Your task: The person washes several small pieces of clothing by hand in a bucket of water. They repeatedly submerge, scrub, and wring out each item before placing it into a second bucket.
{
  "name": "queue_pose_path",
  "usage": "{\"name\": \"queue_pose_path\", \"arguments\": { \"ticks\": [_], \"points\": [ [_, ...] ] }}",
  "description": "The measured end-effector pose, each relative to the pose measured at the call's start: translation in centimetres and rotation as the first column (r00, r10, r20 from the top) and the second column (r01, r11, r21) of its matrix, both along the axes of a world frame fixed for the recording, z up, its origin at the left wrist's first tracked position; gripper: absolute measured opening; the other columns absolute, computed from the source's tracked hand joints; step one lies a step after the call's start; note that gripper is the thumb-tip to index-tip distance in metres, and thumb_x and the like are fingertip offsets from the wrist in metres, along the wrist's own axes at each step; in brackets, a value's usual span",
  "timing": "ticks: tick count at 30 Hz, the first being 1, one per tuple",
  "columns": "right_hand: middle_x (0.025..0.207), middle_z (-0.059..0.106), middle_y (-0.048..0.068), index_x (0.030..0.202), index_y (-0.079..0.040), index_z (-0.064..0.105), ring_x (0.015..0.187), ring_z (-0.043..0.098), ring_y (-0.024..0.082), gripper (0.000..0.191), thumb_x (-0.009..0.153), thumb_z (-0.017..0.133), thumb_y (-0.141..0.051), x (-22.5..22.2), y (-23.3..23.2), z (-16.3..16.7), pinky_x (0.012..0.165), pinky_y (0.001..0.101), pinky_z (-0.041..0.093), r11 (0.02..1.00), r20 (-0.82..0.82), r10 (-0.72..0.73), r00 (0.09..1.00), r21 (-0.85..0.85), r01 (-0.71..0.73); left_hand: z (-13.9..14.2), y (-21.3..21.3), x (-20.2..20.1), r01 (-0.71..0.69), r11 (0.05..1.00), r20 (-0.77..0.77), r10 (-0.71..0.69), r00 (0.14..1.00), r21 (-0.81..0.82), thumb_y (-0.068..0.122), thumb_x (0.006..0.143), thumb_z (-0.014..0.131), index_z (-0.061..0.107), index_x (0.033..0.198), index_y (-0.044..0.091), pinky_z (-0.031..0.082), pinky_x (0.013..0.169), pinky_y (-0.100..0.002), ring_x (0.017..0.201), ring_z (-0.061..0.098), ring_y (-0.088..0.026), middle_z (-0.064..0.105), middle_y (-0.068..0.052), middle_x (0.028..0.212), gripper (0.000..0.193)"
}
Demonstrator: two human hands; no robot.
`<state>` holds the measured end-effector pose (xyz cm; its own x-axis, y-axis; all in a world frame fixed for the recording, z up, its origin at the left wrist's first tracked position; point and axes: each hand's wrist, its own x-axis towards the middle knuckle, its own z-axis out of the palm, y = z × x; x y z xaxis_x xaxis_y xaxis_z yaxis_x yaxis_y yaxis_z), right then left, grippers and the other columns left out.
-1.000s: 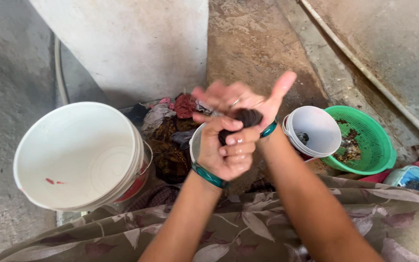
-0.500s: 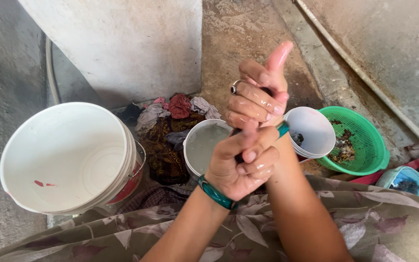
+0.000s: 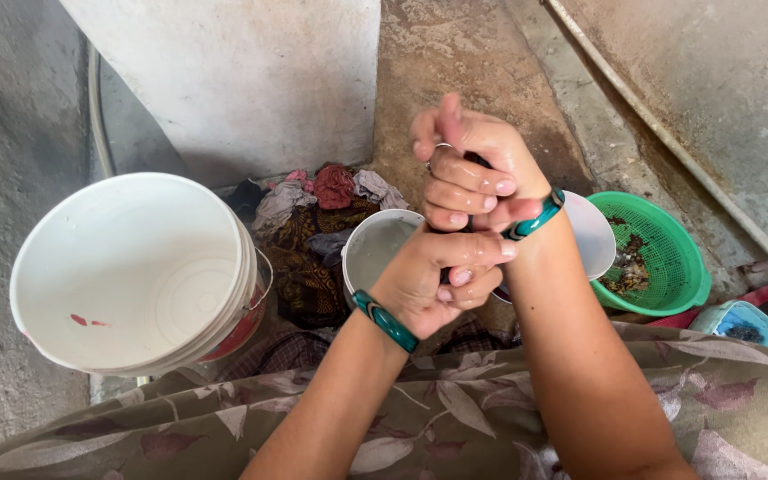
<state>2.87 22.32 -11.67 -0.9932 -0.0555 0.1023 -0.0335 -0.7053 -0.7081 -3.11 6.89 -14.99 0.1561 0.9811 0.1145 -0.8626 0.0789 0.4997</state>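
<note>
Bare grey concrete floor (image 3: 11,133) on the left, a pale whitewashed wall block (image 3: 251,80) far centre. Brown stained ground (image 3: 473,62) runs beside it, and daylight falls on a pale pipe (image 3: 668,142) slanting along the right wall.

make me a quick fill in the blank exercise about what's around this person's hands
1. The big bucket on the person's left is ____ in colour.
2. The basket with dark scraps in it is ____.
3. The left hand and right hand each have a teal ____ at the wrist.
4. The pile of cloth lies between the bucket and the small ____ cup.

Missing words: white; green; bangle; white
</note>
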Motion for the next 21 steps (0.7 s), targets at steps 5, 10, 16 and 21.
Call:
{"name": "queue_pose_path", "arguments": {
  "ticks": [5,10,16,21],
  "points": [
    [0.043,0.036,-0.006,0.102,0.005,0.062,0.035,0.031,0.010,0.027,0.107,0.053,-0.020,-1.2,-1.2,0.9,0.043,0.0330,0.038,0.950,0.152,-0.150,0.977,0.297,0.100,-2.5,0.6,-1.1,-0.110,0.989,-0.233,0.086,0.969,-0.095,0.000,0.081,0.071,0.063,0.088,0.006,0.020,0.037,-0.022,0.039,0.033,-0.004,0.042,0.005,0.055,0.012],
    [0.041,0.038,-0.004,0.094,0.007,0.067,0.028,0.030,0.008,0.029,0.106,0.056,-0.018,-2.6,-2.9,-0.6,0.031,0.0286,0.030,0.846,0.267,-0.377,0.887,0.489,0.213,-7.4,2.5,-1.2,-0.373,0.907,-0.468,0.247,0.849,-0.197,-0.006,0.074,0.070,0.063,0.075,0.003,0.026,0.037,-0.024,0.040,0.042,-0.006,0.058,0.001,0.060,0.012],
    [0.039,0.039,-0.002,0.090,0.005,0.068,0.026,0.030,0.009,0.027,0.101,0.062,-0.019,-3.1,-3.9,-5.6,0.028,0.0292,0.027,0.768,0.301,-0.616,0.728,0.434,0.471,-13.3,4.4,-0.9,-0.759,0.615,-0.818,0.538,0.203,0.216,0.006,0.076,0.076,0.060,0.095,0.004,0.054,0.071,-0.035,0.078,0.070,-0.021,0.071,-0.006,0.083,0.026],
    [0.039,0.040,-0.001,0.084,0.002,0.069,0.026,0.031,0.010,0.028,0.098,0.068,-0.023,-4.0,-3.8,-10.6,0.027,0.0302,0.025,0.619,0.319,-0.780,0.539,0.523,0.586,-15.1,4.2,-0.1,-0.832,0.555,-0.976,0.183,0.116,0.005,0.017,0.077,0.073,0.058,0.105,0.008,0.055,0.076,-0.044,0.085,0.074,-0.030,0.074,-0.011,0.088,0.032]
  ]
}}
